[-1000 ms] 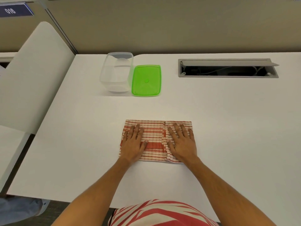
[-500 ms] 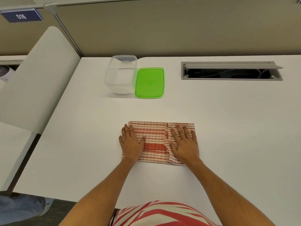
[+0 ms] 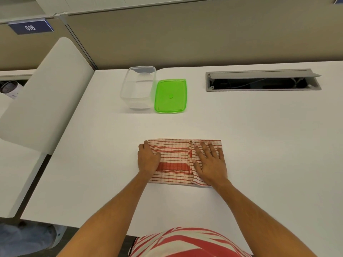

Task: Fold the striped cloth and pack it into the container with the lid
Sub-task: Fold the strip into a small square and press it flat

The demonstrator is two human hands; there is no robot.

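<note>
i see the striped cloth (image 3: 178, 162) lying on the white desk (image 3: 259, 145) near its front edge, already folded down to a thick rectangle, with a flap laid over its right part. my right hand (image 3: 210, 164) lies flat on that flap, fingers straight and slightly spread, pressing it down. my left hand (image 3: 148, 159) is at the cloth's left edge, fingers curled around that edge with the thumb on top, so i judge it is gripping the edge, likely to bring it over for another fold.

the clear plastic container (image 3: 138, 88) stands well apart from the cloth, further back on the desk, open and with nothing inside that i can make out. the green lid (image 3: 170, 96) lies flat just beside it on its right, close enough that i cannot tell whether they touch.

by my reckoning the folding is well along but not finished: the rectangle looks wider than the container's opening, so at least one more fold seems needed. left after that: lift the bundle, set it inside the container, and press the lid on.
</note>
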